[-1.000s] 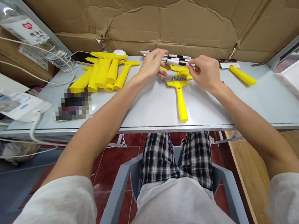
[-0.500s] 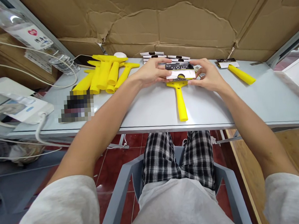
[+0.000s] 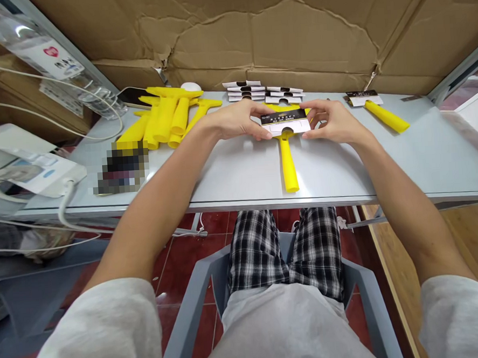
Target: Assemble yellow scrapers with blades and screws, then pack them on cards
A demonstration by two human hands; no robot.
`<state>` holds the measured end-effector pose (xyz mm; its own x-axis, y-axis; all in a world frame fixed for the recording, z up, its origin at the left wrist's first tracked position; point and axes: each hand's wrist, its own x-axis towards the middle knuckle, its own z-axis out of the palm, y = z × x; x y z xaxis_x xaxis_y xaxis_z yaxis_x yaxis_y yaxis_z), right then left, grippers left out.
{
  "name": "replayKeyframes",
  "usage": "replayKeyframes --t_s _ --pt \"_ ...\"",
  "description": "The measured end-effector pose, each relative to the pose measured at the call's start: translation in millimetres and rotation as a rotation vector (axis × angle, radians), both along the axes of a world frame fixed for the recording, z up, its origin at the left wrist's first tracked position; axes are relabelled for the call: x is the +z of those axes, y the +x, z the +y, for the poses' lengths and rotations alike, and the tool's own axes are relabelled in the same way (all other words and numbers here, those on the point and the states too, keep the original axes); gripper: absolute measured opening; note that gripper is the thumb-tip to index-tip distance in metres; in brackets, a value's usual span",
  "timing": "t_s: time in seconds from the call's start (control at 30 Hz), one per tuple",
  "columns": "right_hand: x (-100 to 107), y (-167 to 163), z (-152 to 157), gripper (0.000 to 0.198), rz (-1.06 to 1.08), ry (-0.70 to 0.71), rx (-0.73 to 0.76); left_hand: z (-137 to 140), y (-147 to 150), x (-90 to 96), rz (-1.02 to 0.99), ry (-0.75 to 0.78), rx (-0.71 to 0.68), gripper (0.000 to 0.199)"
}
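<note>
A black-and-white folded packaging card (image 3: 285, 123) lies over the head of a yellow scraper (image 3: 289, 168), whose handle points toward me on the table. A strip of the yellow head shows behind the card's upper edge. With thumb and fingers, my left hand (image 3: 237, 119) grips the card's left end. My right hand (image 3: 332, 122) is closed on the right end, its thumb at the lower corner. Folded cards (image 3: 245, 90) lie in two stacks just beyond my hands. To the right rests another yellow scraper (image 3: 387, 117) with a card on its head.
Several yellow scrapers (image 3: 165, 121) are heaped at the left, behind a pixelated flat object (image 3: 120, 169). A plastic bottle (image 3: 53, 58), cables and a white device (image 3: 35, 164) occupy the far left. Cardboard (image 3: 254, 37) walls the table's back edge.
The card has come down slightly and left, and its cut-out now sits around the top of the handle. Both hands moved with it, still holding its ends.
</note>
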<state>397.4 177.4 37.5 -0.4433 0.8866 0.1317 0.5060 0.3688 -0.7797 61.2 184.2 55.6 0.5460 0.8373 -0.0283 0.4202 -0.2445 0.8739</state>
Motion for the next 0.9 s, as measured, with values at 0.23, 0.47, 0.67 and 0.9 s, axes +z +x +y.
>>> replayKeyframes --t_s 0.23,0.47,0.67,0.9 --pt "0 2 1 0.122 -0.052 -0.041 0.038 -5 -1 6.8 0.225 0.069 0.024 0.087" --pt "1 3 2 0.110 -0.069 0.045 0.018 -14 -2 15.8 0.204 0.125 0.011 0.082" --pt "7 -1 -4 0.093 -0.046 0.093 0.004 -19 2 18.9 0.250 0.122 0.026 0.085" --pt "5 -2 -5 0.115 -0.025 0.046 0.005 -17 4 12.9 0.202 0.215 0.061 0.079"
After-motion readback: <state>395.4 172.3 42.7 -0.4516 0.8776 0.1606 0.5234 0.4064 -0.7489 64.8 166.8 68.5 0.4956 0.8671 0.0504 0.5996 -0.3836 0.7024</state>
